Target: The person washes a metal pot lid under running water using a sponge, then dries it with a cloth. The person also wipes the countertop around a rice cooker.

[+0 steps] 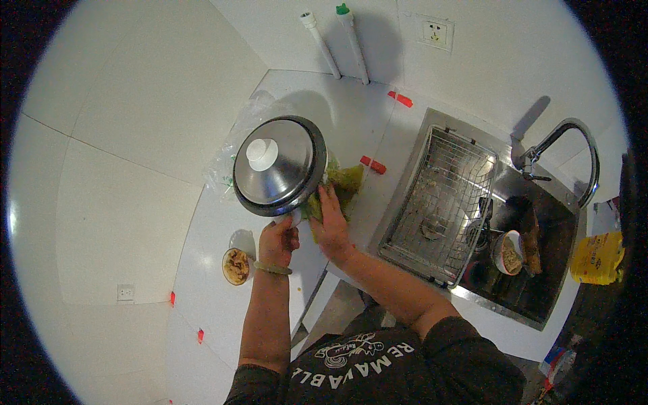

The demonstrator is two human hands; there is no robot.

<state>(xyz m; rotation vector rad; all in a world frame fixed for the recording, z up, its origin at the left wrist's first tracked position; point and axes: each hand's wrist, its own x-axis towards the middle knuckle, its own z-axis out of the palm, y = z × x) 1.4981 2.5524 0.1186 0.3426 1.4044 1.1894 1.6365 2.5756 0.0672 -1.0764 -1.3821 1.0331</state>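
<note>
A pan with a domed metal lid [291,169] and a white knob [262,153] is tilted above the white counter [212,223]. My left hand [278,240] is closed around the pan's white handle, just below the rim. Beside the pan, my right hand [331,223] lies with fingers stretched toward its side, against crumpled yellow-green material [349,182]; whether that is cloth or bagged greens is unclear. The lid hides the pan's inside. Left of my left wrist stands a small bowl of brown food [236,266].
Clear plastic film [217,172] lies behind the pan. At right, a wire basket [440,202] sits in the steel sink [552,288], beside a bowl [510,253] and under a curved faucet [592,167]. A yellow container [597,258] stands past it. Two white pipes [354,48] rise behind.
</note>
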